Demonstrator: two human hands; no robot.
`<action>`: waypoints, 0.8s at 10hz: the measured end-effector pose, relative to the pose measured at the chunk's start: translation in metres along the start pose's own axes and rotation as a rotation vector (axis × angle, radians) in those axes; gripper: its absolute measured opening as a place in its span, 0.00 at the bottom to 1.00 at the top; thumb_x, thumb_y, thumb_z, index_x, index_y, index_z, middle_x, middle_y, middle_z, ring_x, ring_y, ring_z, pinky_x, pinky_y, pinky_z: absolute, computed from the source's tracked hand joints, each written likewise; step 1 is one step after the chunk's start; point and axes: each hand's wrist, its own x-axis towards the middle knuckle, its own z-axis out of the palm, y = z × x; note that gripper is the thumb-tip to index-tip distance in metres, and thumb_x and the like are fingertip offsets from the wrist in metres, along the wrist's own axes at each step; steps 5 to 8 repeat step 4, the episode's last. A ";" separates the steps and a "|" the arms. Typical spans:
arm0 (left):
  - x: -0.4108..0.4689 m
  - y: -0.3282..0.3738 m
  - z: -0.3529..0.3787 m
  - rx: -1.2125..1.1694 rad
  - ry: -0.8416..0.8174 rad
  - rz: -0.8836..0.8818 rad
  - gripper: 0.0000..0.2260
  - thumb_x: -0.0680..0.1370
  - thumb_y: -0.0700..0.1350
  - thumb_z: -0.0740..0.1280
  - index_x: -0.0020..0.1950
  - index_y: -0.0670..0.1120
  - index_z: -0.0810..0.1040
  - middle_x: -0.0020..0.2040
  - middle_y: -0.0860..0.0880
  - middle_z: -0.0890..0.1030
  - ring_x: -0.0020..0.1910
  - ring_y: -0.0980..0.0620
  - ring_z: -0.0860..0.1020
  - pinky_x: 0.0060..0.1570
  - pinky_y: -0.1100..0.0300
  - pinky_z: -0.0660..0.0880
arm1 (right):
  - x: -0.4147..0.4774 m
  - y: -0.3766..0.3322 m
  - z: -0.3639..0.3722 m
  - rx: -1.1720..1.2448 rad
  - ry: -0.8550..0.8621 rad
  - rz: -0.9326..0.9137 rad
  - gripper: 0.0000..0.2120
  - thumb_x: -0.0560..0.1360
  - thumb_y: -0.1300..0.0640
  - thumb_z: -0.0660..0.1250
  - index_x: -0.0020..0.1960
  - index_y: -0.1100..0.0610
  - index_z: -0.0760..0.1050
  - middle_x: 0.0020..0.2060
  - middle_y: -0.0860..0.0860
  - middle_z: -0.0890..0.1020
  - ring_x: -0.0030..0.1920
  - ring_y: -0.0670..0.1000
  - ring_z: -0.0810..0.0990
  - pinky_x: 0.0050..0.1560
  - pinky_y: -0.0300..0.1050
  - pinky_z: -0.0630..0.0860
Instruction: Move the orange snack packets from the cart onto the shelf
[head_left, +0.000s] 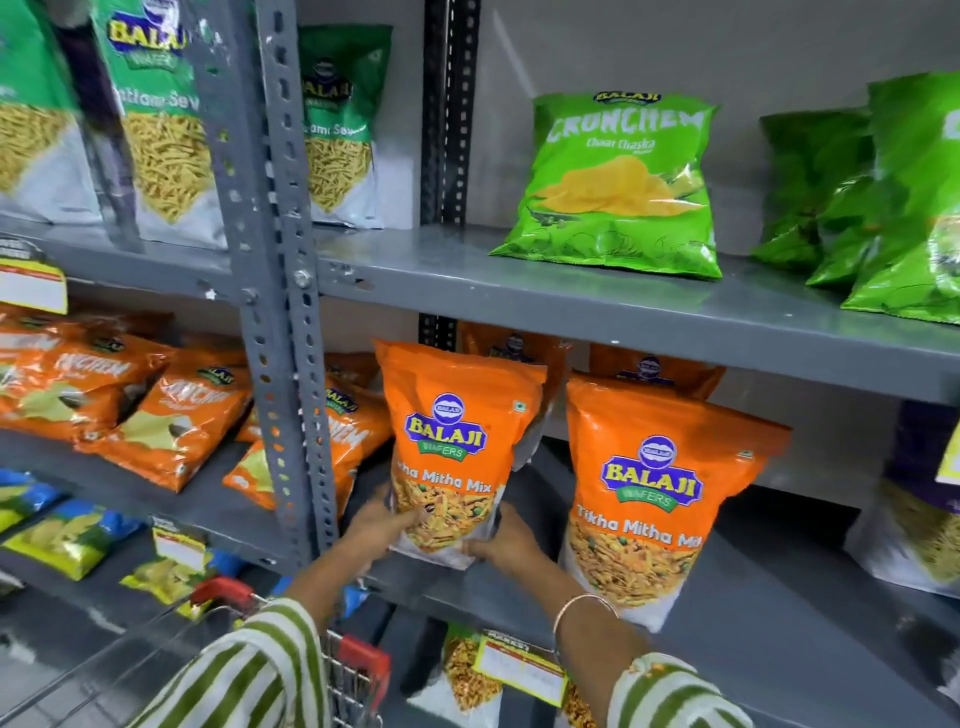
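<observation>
- Held packet (457, 447): an orange snack packet, centre of the frame, upright, long axis vertical, base at or just above the grey shelf (753, 639); contact cannot be confirmed.
- Left hand (382, 522): grip closed on the lower left corner.
- Right hand (501, 540): grip closed on the lower right corner.
- Key relation: the packet rises directly above both grips, tilted slightly back.
- Second orange packet (660, 493) stands just right, near but apart.
- Cart (332, 654): lower centre, below the left forearm.
</observation>
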 end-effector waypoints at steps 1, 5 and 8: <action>0.008 -0.002 -0.002 -0.063 -0.003 0.018 0.29 0.72 0.43 0.70 0.70 0.44 0.63 0.69 0.43 0.71 0.65 0.42 0.72 0.64 0.47 0.68 | 0.012 0.000 0.015 0.062 0.155 -0.015 0.33 0.64 0.61 0.76 0.65 0.61 0.66 0.65 0.58 0.75 0.65 0.57 0.72 0.65 0.53 0.71; 0.002 -0.003 -0.005 -0.021 -0.004 0.054 0.42 0.65 0.58 0.73 0.72 0.45 0.57 0.70 0.43 0.70 0.67 0.41 0.70 0.66 0.47 0.67 | 0.001 -0.006 0.021 -0.005 0.203 0.004 0.35 0.65 0.56 0.75 0.65 0.62 0.61 0.66 0.60 0.72 0.66 0.60 0.71 0.64 0.55 0.72; 0.002 -0.003 -0.005 -0.021 -0.004 0.054 0.42 0.65 0.58 0.73 0.72 0.45 0.57 0.70 0.43 0.70 0.67 0.41 0.70 0.66 0.47 0.67 | 0.001 -0.006 0.021 -0.005 0.203 0.004 0.35 0.65 0.56 0.75 0.65 0.62 0.61 0.66 0.60 0.72 0.66 0.60 0.71 0.64 0.55 0.72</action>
